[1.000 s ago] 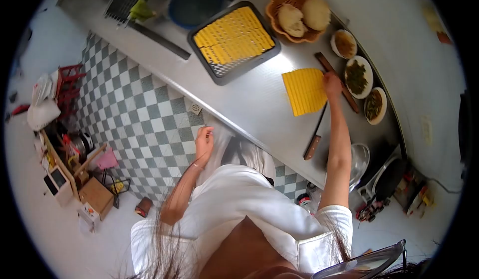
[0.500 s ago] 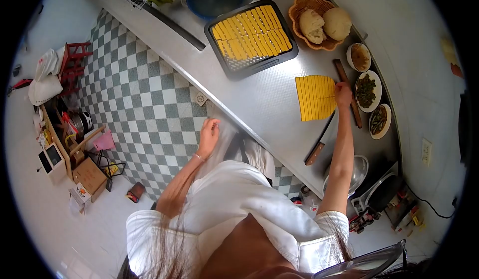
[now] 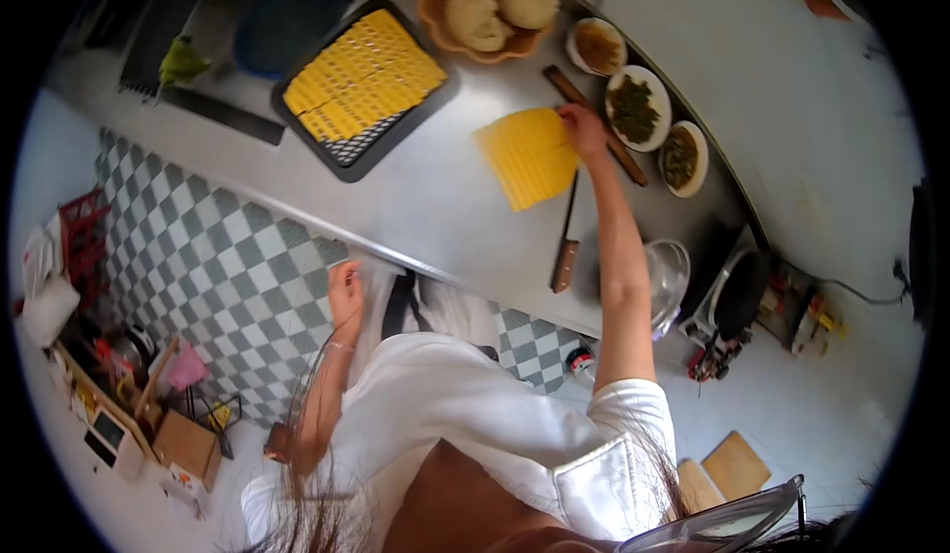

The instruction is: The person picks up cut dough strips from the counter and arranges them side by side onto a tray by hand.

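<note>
My right hand (image 3: 588,134) reaches over the steel counter, its fingers pinched at the upper right corner of a yellow dough sheet (image 3: 524,160). Parallel cuts divide that sheet into strips; it looks slightly blurred. Just past my fingers lies a wooden rolling pin (image 3: 623,160), and below the sheet is a knife (image 3: 563,264) with a wooden handle. My left hand (image 3: 345,294) hangs in front of the counter edge, fingers loosely curled and holding nothing. Left of the sheet, rows of yellow strips fill most of a dark baking tray (image 3: 358,166) with a perforated base.
Along the wall stand a basket (image 3: 432,14) with pale round dough or bread, a bowl of brown sauce (image 3: 598,46), a plate of chopped greens (image 3: 635,108) and another dish (image 3: 683,159). A blue basin (image 3: 287,29) sits upper left; a clear bowl (image 3: 668,281) is beside my right forearm.
The view has turned and shifted, moving the counter items leftward in the picture. My right fingers are now nearer the sheet's upper right corner. My left hand still hangs by the counter edge.
</note>
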